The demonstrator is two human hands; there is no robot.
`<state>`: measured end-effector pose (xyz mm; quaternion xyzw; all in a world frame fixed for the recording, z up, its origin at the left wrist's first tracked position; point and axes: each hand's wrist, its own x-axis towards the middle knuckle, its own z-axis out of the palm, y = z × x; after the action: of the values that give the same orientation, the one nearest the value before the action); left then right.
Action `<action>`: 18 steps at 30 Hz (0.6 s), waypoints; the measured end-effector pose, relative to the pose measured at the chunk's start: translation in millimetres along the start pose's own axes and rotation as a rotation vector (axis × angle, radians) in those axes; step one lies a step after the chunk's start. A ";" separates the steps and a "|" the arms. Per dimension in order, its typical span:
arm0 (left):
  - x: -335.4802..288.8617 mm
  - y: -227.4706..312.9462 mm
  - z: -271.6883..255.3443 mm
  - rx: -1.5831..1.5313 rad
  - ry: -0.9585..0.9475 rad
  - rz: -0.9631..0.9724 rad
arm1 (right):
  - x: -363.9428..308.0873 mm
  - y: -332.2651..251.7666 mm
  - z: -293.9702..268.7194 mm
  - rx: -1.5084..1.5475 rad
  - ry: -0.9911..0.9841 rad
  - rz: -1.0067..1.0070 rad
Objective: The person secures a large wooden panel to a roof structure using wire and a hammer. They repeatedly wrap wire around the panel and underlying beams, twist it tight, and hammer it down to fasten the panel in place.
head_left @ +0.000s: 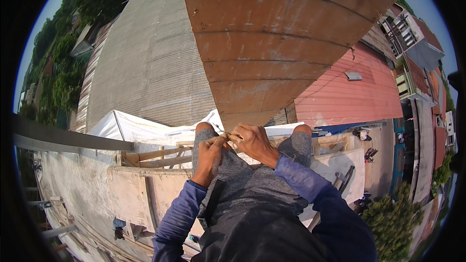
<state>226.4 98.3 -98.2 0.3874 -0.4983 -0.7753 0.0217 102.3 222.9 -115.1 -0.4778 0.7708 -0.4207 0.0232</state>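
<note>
My two hands meet in front of my knees, fingertips nearly touching. My left hand [210, 159] is closed, with thumb and finger pinched together. Beside it, my right hand [253, 144] curls its fingers toward the same spot. A thin dark strand [219, 129], perhaps wire, shows just above the fingertips; the fingers cover whatever else is between them. Right ahead of the hands, the narrow near end of a large brown panelled surface [272, 48] with dark seams rises away. My grey shorts [242, 184] are under my forearms.
I am high above the ground. White sheeting [141, 127] and bamboo poles [155, 155] lie near my knees. A grey beam [68, 136] juts in at left. Corrugated grey [150, 53] and red [349, 92] roofs flank the brown surface. A person [118, 228] is far below at left.
</note>
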 end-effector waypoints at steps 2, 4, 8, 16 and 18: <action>-0.8 1.5 -4.0 -0.127 -0.072 -0.099 | -0.4 0.8 -0.5 0.026 -0.001 -0.008; -1.6 4.2 -7.1 -0.364 -0.182 -0.175 | -0.4 0.4 -1.3 0.095 0.014 -0.002; -6.4 7.9 -6.9 -0.492 -0.248 -0.237 | 1.9 -3.8 -4.7 0.189 -0.031 0.035; -2.4 4.8 0.9 -0.297 -0.108 0.068 | 6.5 -8.6 -13.0 0.121 -0.043 -0.126; -1.4 0.8 1.1 -0.274 -0.090 0.102 | 6.5 -7.9 -11.6 0.055 -0.020 -0.165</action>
<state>226.5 99.3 -96.5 0.3199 -0.4073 -0.8506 0.0913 99.4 223.8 -99.9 -0.5429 0.7168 -0.4374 0.0093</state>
